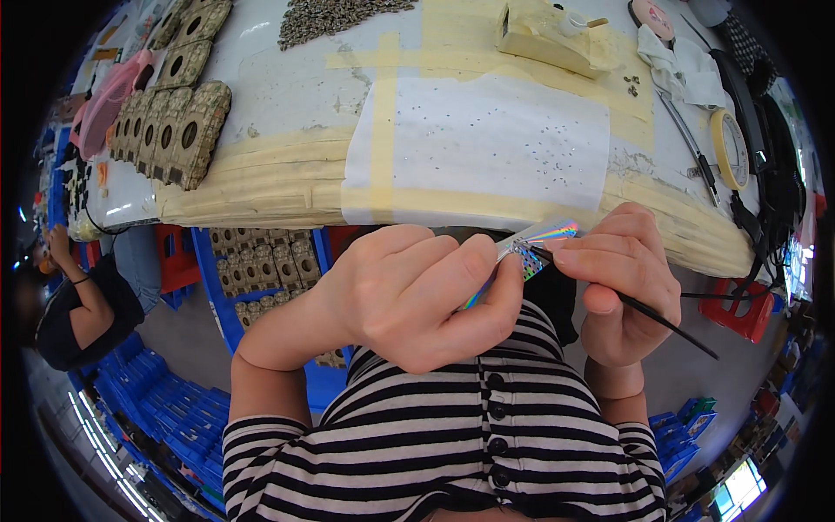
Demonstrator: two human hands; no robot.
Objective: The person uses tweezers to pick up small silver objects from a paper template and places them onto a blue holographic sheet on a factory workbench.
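Observation:
My left hand [417,291] pinches a small shiny rainbow-coloured sheet [557,231] between thumb and fingers, just off the table's front edge. Part of the sheet is hidden behind those fingers. From the other side my right hand [628,283] grips a thin black stick-like tool [665,324]. Its narrow tip meets or nearly meets the sheet; whether they touch I cannot tell. Beyond both hands lies a white paper [470,157] taped to the table, with many tiny dark and shiny specks scattered on it.
Camouflage-patterned cases with round holes [187,135] line the table's left side. At the back sit a heap of small brownish parts [335,17] and a cream block [552,39]. A tape roll [729,150] and pen-like knife [691,148] lie right. Another person [87,304] sits at left.

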